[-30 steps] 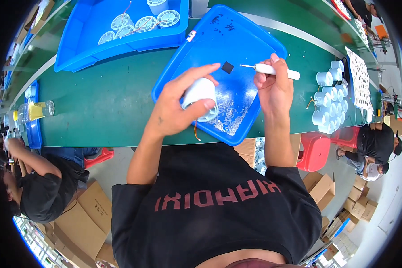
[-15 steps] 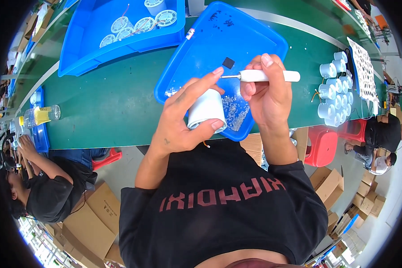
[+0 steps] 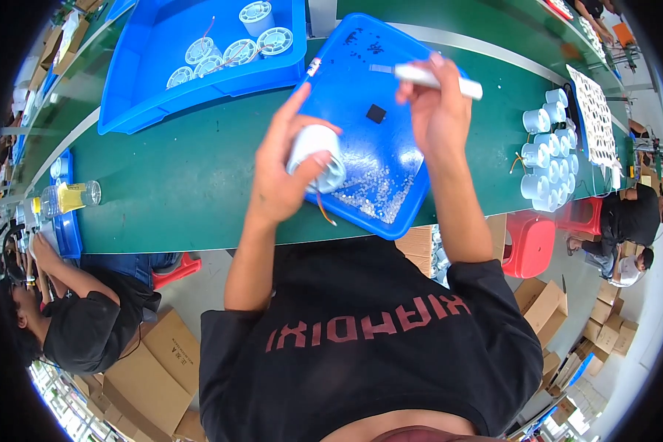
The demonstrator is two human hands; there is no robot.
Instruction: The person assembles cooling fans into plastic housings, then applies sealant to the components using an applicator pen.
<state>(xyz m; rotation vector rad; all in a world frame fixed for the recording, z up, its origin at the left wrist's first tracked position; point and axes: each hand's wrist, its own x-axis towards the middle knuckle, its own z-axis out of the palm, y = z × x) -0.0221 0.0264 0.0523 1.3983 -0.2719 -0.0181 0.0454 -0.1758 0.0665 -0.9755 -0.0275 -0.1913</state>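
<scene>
My left hand grips a pale blue plastic cylinder, tilted, with short coloured wires hanging from its lower end. Raised over the right part of the blue tray, my right hand holds a white-handled screwdriver. Its thin shaft points left and is blurred by motion. On the tray floor lie a dark square piece, small black bits at the far end and many small clear bits at the near end.
A deep blue bin at the far left holds several similar cylinders. More cylinders stand grouped at the right, beside a white sheet with dark shapes. A plastic bottle lies at the left, near a seated person. Red stools stand beyond the table edge.
My left hand has moved left with the cylinder and turned it, showing its wires. My right hand has lifted the screwdriver away, farther from me. The blue tray has shifted toward me.
</scene>
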